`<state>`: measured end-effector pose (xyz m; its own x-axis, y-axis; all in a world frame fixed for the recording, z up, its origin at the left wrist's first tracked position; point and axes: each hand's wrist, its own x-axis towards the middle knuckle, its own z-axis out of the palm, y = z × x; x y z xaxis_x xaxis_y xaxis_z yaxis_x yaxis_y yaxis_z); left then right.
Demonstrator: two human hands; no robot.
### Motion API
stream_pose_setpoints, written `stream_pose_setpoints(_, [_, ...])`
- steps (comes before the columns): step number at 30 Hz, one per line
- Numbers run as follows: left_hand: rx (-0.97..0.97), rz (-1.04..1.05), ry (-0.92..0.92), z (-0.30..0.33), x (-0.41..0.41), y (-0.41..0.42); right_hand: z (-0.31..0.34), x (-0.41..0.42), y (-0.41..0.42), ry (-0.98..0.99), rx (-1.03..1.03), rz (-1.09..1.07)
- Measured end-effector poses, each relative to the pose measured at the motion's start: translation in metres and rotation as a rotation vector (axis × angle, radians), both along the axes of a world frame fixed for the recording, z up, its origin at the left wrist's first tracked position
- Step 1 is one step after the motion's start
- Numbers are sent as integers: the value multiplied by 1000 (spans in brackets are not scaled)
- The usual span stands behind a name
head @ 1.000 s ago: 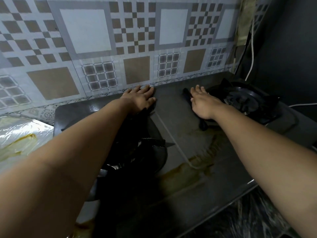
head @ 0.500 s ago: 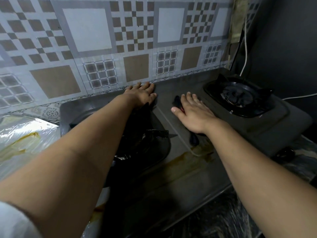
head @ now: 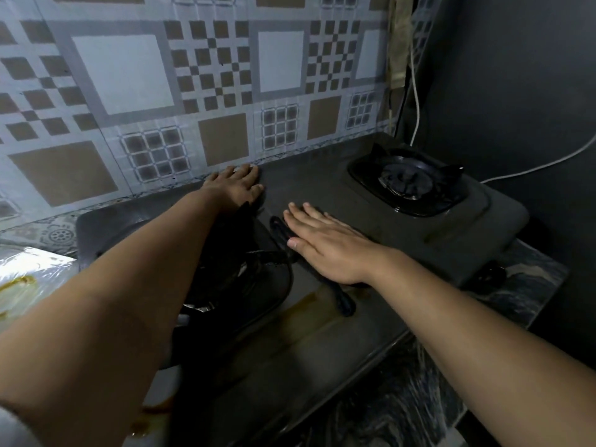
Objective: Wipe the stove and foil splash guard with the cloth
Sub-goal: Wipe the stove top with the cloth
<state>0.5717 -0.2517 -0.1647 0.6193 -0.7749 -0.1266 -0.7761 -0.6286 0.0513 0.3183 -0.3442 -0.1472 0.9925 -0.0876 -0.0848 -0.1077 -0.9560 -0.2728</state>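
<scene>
The right hand [head: 325, 250] lay flat with straight fingers, pressing one dark cloth [head: 342, 301] onto the stove [head: 322, 185] between its two burners. The left hand [head: 237, 185] rested flat, holding nothing, at the stove's back edge beside the patterned splash guard [head: 222, 91].

Both flat hands [head: 325, 245] on stove [head: 403, 233]

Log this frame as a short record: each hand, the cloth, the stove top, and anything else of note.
left hand: flat on the stove's back edge, by the tiled wall
right hand: fingers straight, pressing a dark cloth
stove: brown greasy streaks near the front
right burner: uncovered, unlit
foil sheet: far left, yellow stains
</scene>
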Motion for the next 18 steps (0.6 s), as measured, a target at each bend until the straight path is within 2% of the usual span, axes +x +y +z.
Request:
stream_pose_setpoints(4, [-5, -14, 4, 1, 0, 1, 0, 1, -27, 16, -17, -53])
stream_pose_setpoints(10, [5, -49, -30, 1, 0, 3, 2, -4, -77, -1, 20, -245])
stream_pose_setpoints(18, [-7, -26, -24, -2, 4, 1, -7, -41, -74, -45, -17, -464])
